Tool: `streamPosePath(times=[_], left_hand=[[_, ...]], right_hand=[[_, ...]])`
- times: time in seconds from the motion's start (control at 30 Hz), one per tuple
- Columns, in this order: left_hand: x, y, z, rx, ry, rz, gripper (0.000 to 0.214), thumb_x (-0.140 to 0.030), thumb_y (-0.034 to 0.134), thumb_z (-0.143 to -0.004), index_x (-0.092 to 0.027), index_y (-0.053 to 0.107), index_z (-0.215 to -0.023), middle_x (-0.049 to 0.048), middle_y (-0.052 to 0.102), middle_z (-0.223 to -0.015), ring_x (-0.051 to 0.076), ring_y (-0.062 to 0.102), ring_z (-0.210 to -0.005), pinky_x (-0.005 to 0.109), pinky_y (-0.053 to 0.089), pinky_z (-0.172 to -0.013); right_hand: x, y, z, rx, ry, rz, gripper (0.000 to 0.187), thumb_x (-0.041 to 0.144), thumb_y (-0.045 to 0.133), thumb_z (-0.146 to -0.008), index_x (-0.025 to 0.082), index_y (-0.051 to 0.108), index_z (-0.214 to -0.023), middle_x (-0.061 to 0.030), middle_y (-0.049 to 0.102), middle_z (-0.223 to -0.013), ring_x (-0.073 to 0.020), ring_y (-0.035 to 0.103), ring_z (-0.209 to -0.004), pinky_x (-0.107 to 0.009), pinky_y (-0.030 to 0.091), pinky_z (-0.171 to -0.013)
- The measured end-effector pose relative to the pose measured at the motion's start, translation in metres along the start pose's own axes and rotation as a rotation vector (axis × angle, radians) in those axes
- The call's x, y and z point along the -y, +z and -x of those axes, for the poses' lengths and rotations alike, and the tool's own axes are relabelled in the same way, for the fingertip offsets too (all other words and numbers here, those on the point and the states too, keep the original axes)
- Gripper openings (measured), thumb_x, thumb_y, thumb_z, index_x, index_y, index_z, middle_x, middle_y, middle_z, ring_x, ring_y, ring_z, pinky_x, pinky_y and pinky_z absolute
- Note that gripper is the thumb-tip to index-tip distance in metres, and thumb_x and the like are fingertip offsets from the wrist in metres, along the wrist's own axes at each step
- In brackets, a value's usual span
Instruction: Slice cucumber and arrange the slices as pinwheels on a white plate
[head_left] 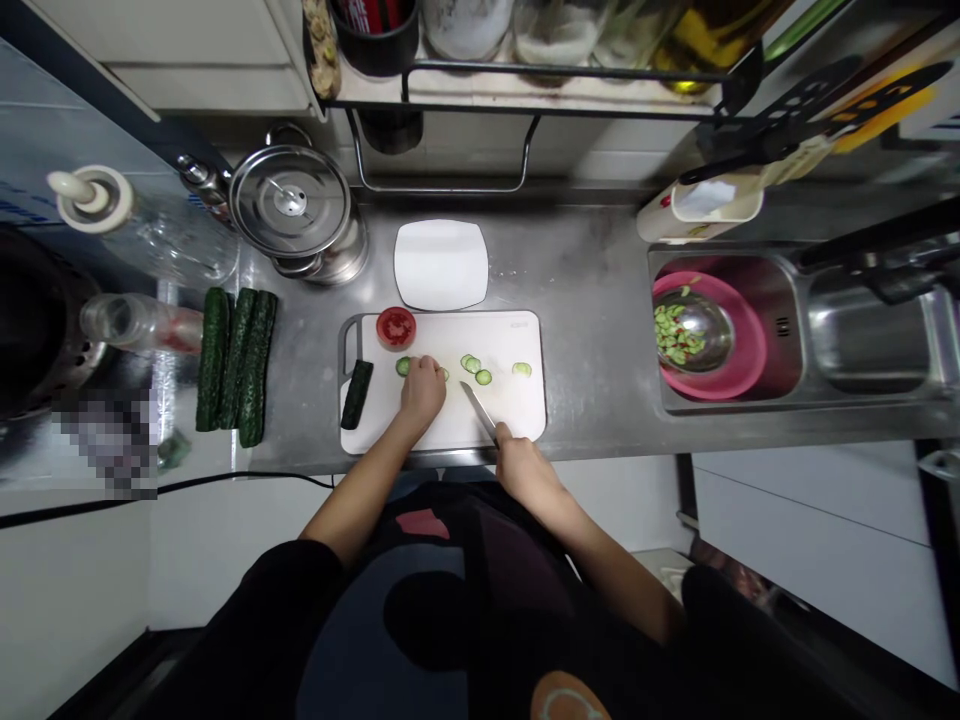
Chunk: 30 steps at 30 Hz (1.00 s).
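Partly under the left fingers [429, 364], a cucumber piece [403, 366], on cutting board [517, 415].

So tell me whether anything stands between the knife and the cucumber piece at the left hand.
Only the left hand visibly stands between the knife and the cucumber piece, apparently covering part of it; the loose slices lie off that line.

Kitchen with a steel counter [592, 300] and double-bowl sink [870, 345]
A lidded pot [292, 210] stands near the wall, a rack [562, 103] holds jars [466, 25] and an oil bottle [709, 35], and a cutting board [499, 340] lies on the counter.
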<state>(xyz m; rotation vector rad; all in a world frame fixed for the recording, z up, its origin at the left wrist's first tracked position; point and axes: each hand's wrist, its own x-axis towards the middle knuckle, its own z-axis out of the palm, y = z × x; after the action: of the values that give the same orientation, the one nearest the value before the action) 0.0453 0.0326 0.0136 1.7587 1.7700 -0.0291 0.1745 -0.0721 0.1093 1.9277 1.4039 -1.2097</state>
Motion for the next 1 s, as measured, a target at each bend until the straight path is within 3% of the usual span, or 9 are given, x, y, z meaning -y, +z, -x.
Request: streamPosePath(times=[0.17,0.33,0.47,0.6,0.77,0.83,0.9,1.0], left_hand=[[0.0,0.003,0.001,-0.009,0.031,0.004,0.012,-0.014,0.048,-0.088,-0.013,0.058,-0.095,0.0141,0.058,-0.106,0.022,0.056,-0.091,0.031,0.044,-0.079],[0.009,0.0,0.003,0.007,0.124,0.094,0.009,-0.014,0.049,-0.087,-0.016,0.057,-0.089,0.0088,0.063,-0.092,0.02,0.057,-0.087,0.03,0.044,-0.078],[0.03,-0.012,-0.001,-0.117,0.091,0.166,0.01,-0.019,0.051,-0.087,-0.017,0.059,-0.092,0.0062,0.065,-0.089,0.019,0.059,-0.085,0.03,0.045,-0.08],[0.048,-0.024,-0.007,-0.199,0.075,0.083,0.016,-0.016,0.047,-0.087,-0.016,0.062,-0.091,0.0084,0.065,-0.091,0.021,0.06,-0.088,0.032,0.045,-0.082],[0.038,-0.022,-0.01,-0.257,0.117,0.049,0.024,-0.013,0.047,-0.086,-0.015,0.063,-0.104,0.0121,0.06,-0.11,0.022,0.059,-0.098,0.032,0.046,-0.086],[0.023,-0.018,-0.012,-0.203,0.218,0.086,0.024,-0.013,0.049,-0.086,-0.017,0.064,-0.104,0.0095,0.06,-0.109,0.019,0.058,-0.099,0.03,0.046,-0.088],[0.006,-0.013,-0.016,-0.063,0.308,0.1,0.018,-0.017,0.054,-0.086,-0.019,0.065,-0.099,0.0064,0.061,-0.102,0.018,0.058,-0.098,0.029,0.046,-0.088],[-0.017,-0.009,-0.023,0.126,0.329,0.07,0.017,-0.022,0.061,-0.083,-0.02,0.066,-0.099,0.0055,0.061,-0.102,0.019,0.057,-0.098,0.028,0.047,-0.084]], right_hand=[[-0.001,-0.003,0.001,-0.007,0.005,-0.007,0.043,0.003,0.036,-0.083,0.015,0.046,-0.122,-0.0138,0.066,-0.094,-0.0254,0.065,-0.093,-0.025,0.04,-0.066],[-0.003,-0.003,-0.001,-0.016,0.016,-0.004,0.042,0.004,0.036,-0.084,0.015,0.045,-0.124,-0.0138,0.066,-0.094,-0.0251,0.065,-0.093,-0.025,0.041,-0.067],[-0.004,-0.001,-0.006,-0.017,0.006,-0.003,0.044,0.003,0.035,-0.084,0.015,0.045,-0.124,-0.0138,0.066,-0.093,-0.026,0.065,-0.094,-0.026,0.042,-0.068],[-0.003,0.001,-0.009,-0.017,-0.001,0.005,0.045,0.004,0.036,-0.084,0.016,0.045,-0.127,-0.0141,0.065,-0.095,-0.0267,0.064,-0.096,-0.027,0.044,-0.07],[-0.004,0.002,-0.01,-0.018,-0.002,0.016,0.047,0.003,0.036,-0.083,0.016,0.044,-0.128,-0.0149,0.065,-0.095,-0.027,0.065,-0.095,-0.027,0.044,-0.069],[-0.005,0.003,-0.01,-0.022,0.004,0.014,0.047,0.003,0.035,-0.083,0.016,0.044,-0.127,-0.0144,0.065,-0.094,-0.0261,0.065,-0.096,-0.027,0.044,-0.069],[-0.006,0.004,-0.009,-0.023,0.005,0.014,0.044,0.004,0.036,-0.084,0.016,0.045,-0.126,-0.0139,0.065,-0.094,-0.0253,0.064,-0.096,-0.026,0.044,-0.07],[-0.007,0.004,-0.008,-0.023,-0.004,0.022,0.04,0.005,0.037,-0.085,0.016,0.045,-0.123,-0.0137,0.065,-0.094,-0.0254,0.064,-0.096,-0.026,0.044,-0.071]])
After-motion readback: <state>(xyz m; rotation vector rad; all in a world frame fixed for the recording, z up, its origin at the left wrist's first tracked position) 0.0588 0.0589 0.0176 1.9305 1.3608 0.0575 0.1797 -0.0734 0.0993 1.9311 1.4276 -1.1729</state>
